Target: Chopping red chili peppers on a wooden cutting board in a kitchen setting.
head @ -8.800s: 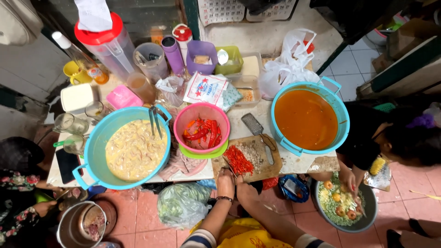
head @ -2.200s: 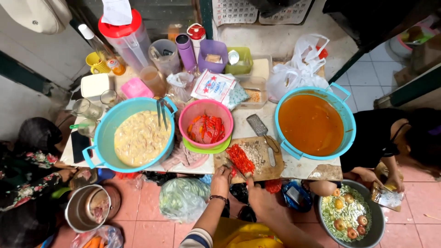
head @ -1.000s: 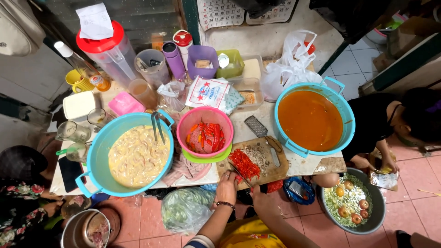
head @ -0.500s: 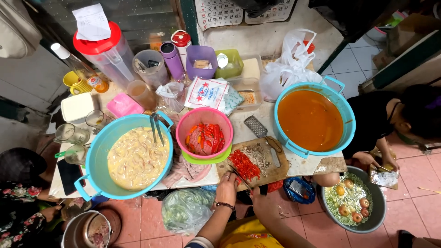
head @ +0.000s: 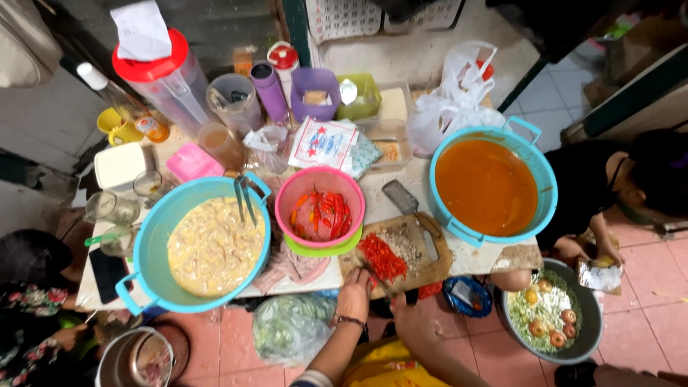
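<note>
Left hand barely shifted since a moment ago, fingers curled at the near edge of the cutting board, chopped red chillies just beyond, right hand seemingly hidden.

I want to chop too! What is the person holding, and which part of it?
The left hand rests on the cutting board's near edge. Any knife is too small to tell.

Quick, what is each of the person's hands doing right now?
Left hand: fingers curled at the wooden cutting board edge beside the chopped red chillies; grip unclear.
Right hand: cannot be told.
</note>
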